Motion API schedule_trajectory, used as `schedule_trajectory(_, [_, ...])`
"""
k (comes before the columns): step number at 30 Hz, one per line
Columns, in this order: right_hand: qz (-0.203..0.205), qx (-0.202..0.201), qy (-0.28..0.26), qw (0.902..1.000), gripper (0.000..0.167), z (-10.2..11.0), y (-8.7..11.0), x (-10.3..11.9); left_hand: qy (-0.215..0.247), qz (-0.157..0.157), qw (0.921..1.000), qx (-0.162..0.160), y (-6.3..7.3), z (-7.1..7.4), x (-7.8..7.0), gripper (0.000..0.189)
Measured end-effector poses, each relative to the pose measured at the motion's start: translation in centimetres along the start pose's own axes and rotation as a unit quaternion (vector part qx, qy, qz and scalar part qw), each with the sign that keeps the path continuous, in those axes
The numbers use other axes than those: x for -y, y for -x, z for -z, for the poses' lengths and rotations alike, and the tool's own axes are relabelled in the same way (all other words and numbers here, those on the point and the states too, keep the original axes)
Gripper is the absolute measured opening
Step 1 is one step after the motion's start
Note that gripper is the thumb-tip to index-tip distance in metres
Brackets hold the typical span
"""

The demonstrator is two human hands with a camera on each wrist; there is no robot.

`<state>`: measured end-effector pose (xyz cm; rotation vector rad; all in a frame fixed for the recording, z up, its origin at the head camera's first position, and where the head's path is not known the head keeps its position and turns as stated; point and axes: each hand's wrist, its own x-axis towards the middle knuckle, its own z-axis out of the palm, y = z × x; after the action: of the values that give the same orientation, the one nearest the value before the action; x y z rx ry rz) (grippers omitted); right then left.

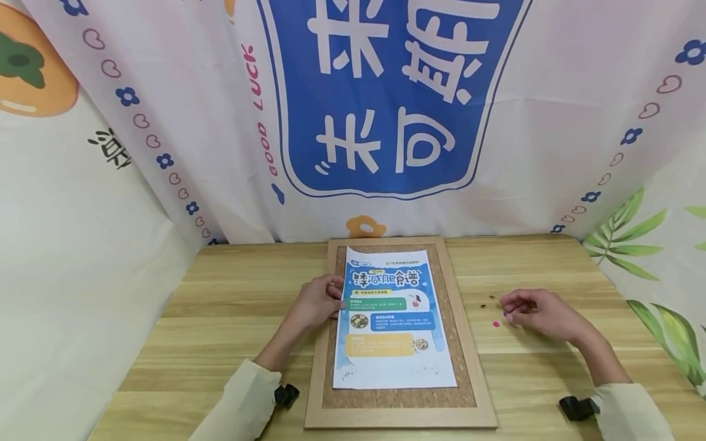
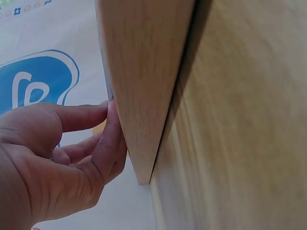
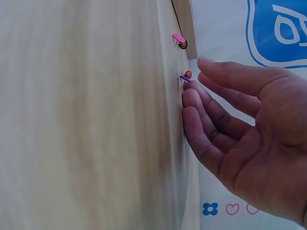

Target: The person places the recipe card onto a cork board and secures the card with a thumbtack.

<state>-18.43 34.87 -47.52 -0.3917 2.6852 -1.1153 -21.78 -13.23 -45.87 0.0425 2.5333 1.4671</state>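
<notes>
A printed poster sheet (image 1: 394, 367) lies on a wood-framed cork board (image 1: 463, 392), its upper left corner lifted a little. My left hand (image 1: 318, 301) pinches the sheet's left edge between thumb and fingers; in the left wrist view these fingertips (image 2: 112, 106) meet right at the frame's side. To the right of the board, my right hand (image 1: 537, 315) is low over the table, thumb and fingers apart. A purple thumbtack (image 3: 185, 78) lies right at its fingertips. Close by are a pink thumbtack (image 1: 496, 324), a red one (image 1: 492, 297) and a dark one (image 1: 483, 305).
The wooden table (image 1: 220, 318) carries the board near its middle. Behind it hangs a printed cloth (image 1: 231, 122) with a blue panel, down to the table's far edge. Black wrist cameras sit at both sleeves, the right camera (image 1: 578, 408) close to the tabletop.
</notes>
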Motion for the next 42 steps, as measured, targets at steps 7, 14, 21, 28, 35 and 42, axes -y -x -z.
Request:
schedule_trajectory(7, [-0.005,0.003,-0.002,1.0,0.03,0.05,0.06,0.24,-0.005,0.001,0.9999,0.009,0.08,0.11,-0.1,0.049])
schedule_trajectory(14, [-0.002,-0.002,0.006,1.0,0.028,-0.04,-0.03,0.25,-0.012,0.003,0.9999,0.011,0.0,0.19,-0.17,0.052])
schedule_trajectory(21, [0.009,-0.011,0.021,0.9997,0.023,-0.26,-0.07,-0.01,-0.032,-0.004,0.9994,0.016,0.0,0.22,0.12,0.053])
schedule_trajectory(28, [0.006,-0.021,0.048,0.9986,0.017,-0.36,-0.22,0.22,-0.051,-0.011,0.9985,0.016,-0.08,0.23,-0.02,0.055])
schedule_trajectory(35, [0.023,-0.025,0.075,0.9966,0.012,-0.29,-0.43,0.37,-0.066,-0.013,0.9976,0.019,0.14,0.28,-0.37,0.057])
schedule_trajectory(42, [0.024,-0.028,0.08,0.9961,0.01,-0.47,-0.54,0.43,-0.067,-0.015,0.9975,0.018,0.27,0.44,-0.49,0.058])
